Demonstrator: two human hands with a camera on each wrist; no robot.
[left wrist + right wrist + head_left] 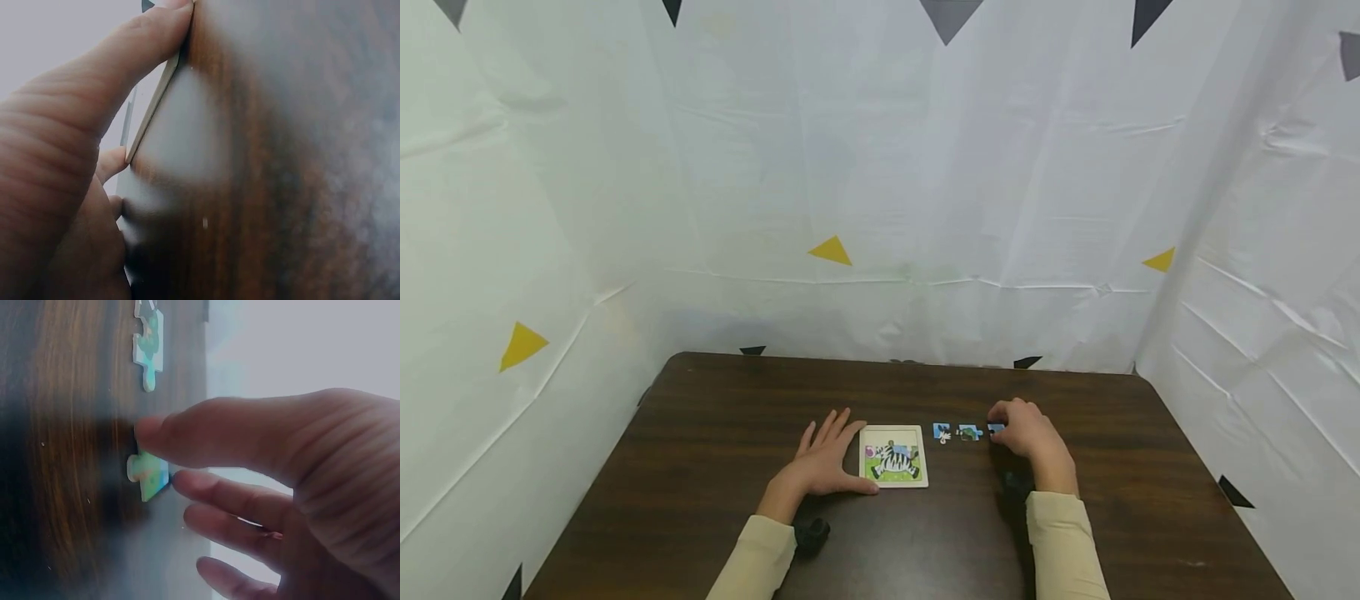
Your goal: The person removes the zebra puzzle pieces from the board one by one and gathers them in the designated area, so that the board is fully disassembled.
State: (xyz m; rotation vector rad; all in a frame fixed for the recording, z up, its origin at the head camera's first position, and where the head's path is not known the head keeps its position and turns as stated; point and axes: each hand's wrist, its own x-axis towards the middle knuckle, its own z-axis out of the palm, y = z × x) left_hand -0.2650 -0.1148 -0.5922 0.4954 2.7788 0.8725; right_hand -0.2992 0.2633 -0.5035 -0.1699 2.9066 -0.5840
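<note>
A square puzzle board [891, 487] with a pale frame lies on the table, showing a partly filled zebra picture. My left hand [822, 460] rests at its left side, fingers spread and fairly straight, thumb touching the near edge and index finger at the far left corner. Right of the board lie two loose pieces, a blue, black and white puzzle piece [942, 432] and a blue and green puzzle piece [969, 433]. Beyond them my right hand [1028, 432] pinches a third jigsaw piece [152, 477] between thumb and index finger at the tabletop; the thumb partly covers it.
The dark wood-grain table [737, 400] has rounded far corners. White sheeting [880, 167] with yellow, grey and black triangles hangs behind it and along both sides. A black wrist device [811, 537] sits below my left wrist.
</note>
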